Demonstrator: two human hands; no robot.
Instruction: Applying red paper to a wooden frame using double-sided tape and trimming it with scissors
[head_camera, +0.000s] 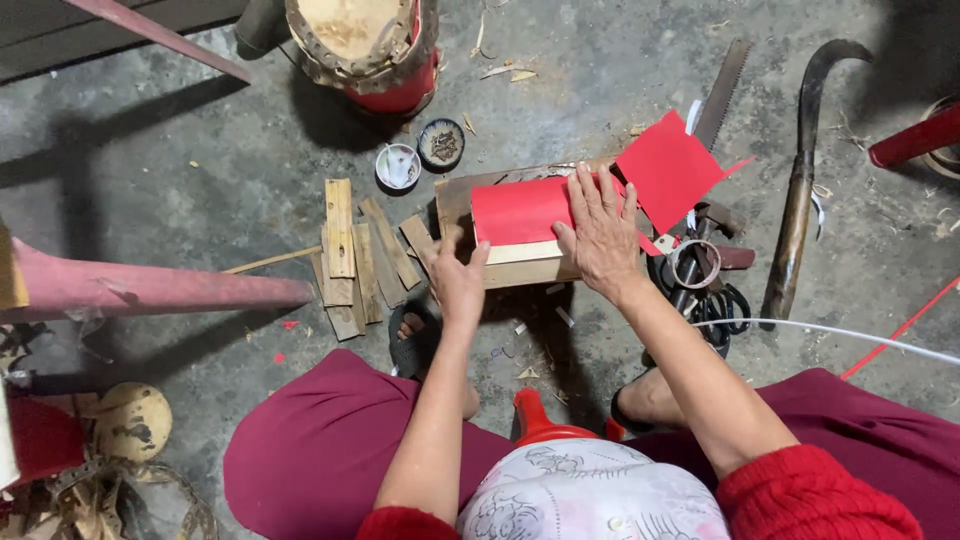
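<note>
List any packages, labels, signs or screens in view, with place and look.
None show: no package, label, sign or screen.
Nearest things: plain red paper sheet on the wooden board, under the right hand and by the left hand; a second red sheet right of it.

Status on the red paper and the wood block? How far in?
Done: a red paper sheet already lies over the top of the wood block. In hand: the right hand presses flat on that sheet, while the left hand steadies the block's near left corner. Left: the block's front face is bare wood, and a second red sheet lies loose beside it. Scissors lie unused nearby.
</note>
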